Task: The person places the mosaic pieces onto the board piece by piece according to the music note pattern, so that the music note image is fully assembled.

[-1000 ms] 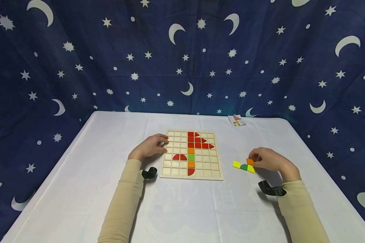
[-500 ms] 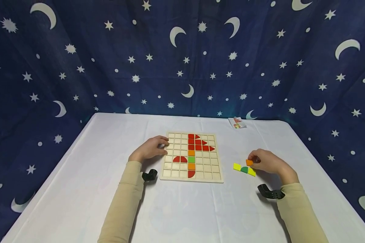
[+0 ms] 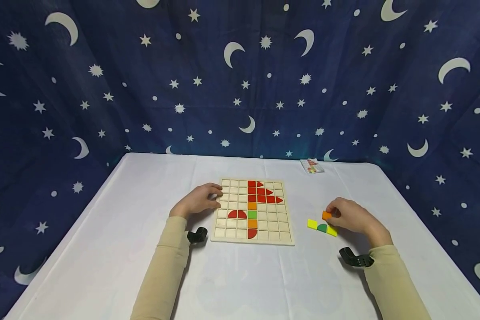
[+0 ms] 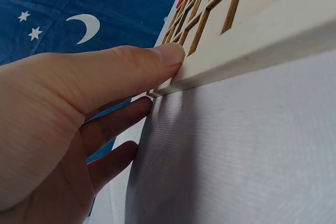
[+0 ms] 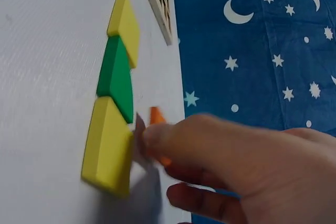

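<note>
My left hand [image 3: 198, 199] rests at the left edge of a wooden grid board [image 3: 272, 224], fingers fairly straight. In the left wrist view its thumb [image 4: 170, 54] touches the board's rim. Red, orange and green pieces sit in the board's cells, including a green square [image 3: 252, 214] and a red quarter-round [image 3: 252, 234]. To the right of the board, my right hand [image 3: 354, 217] pinches an orange square-looking tile [image 3: 326, 215] between thumb and fingers. Just below it lie a yellow tile [image 3: 312, 224], a green quarter-round [image 5: 114, 80] and a second yellow tile [image 5: 109, 145], in a touching row.
A small printed card [image 3: 312, 166] showing a colored pattern lies near the back edge of the white-covered table [image 3: 240, 280]. Behind the table hangs a dark blue cloth [image 3: 208, 66] with moons and stars. Black wrist mounts [image 3: 356, 258] sit at both sleeves.
My right hand has drawn the orange tile slightly left and away from the yellow and green pieces. The left hand keeps its place at the board. The whole view has shifted slightly downward.
</note>
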`<state>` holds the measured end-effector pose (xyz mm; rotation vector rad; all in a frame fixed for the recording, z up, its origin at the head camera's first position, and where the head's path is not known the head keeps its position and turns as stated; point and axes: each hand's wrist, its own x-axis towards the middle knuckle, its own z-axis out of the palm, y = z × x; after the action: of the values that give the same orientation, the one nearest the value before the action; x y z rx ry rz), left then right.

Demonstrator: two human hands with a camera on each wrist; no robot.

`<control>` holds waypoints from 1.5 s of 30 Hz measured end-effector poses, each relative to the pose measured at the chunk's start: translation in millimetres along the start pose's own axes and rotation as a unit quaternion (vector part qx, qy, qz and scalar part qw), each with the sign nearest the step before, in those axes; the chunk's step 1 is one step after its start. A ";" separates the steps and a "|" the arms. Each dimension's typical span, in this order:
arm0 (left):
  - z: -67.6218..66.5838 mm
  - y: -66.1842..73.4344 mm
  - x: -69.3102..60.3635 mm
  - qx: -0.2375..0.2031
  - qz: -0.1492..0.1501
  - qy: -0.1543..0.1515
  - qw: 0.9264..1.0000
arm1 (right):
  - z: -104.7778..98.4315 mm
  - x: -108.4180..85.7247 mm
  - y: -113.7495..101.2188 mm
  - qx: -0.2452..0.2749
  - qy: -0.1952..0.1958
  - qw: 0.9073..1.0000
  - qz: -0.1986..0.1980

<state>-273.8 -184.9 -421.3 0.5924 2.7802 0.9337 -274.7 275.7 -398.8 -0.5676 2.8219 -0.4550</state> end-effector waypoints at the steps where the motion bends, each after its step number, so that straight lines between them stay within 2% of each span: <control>1: 0.6 -0.4 -0.3 0.001 0.001 -0.001 1.000 | 0.4 -0.1 -2.0 -0.001 0.006 1.000 -0.001; 5: 2.4 -1.1 -1.9 0.001 0.002 -0.001 1.000 | 2.6 2.5 -19.2 0.002 0.030 0.999 -0.022; 9: 4.2 -1.5 -2.6 0.000 0.002 0.000 1.000 | 8.3 8.3 -47.6 -0.009 0.046 0.996 -0.071; 13: 5.4 -0.9 -2.5 0.000 0.002 -0.002 1.000 | 18.3 14.4 -81.4 -0.029 0.067 0.988 -0.136; 17: 4.9 0.4 -2.1 0.003 0.004 -0.003 1.000 | 29.2 20.9 -116.6 -0.050 0.081 0.978 -0.183; 26: 1.2 2.9 2.6 0.007 0.006 0.002 1.000 | 52.5 38.1 -175.0 -0.086 0.066 0.967 -0.232; 35: 0.7 1.1 2.5 0.007 0.002 0.000 1.000 | 68.2 56.1 -203.5 -0.105 0.074 0.953 -0.274; 45: -1.0 2.9 -0.9 0.005 -0.001 0.001 1.000 | 72.3 60.8 -210.6 -0.107 0.056 0.956 -0.266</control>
<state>-272.3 -183.7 -418.8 0.5911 2.7876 0.9221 -238.2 47.9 -403.2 -1.4017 2.8151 -0.2719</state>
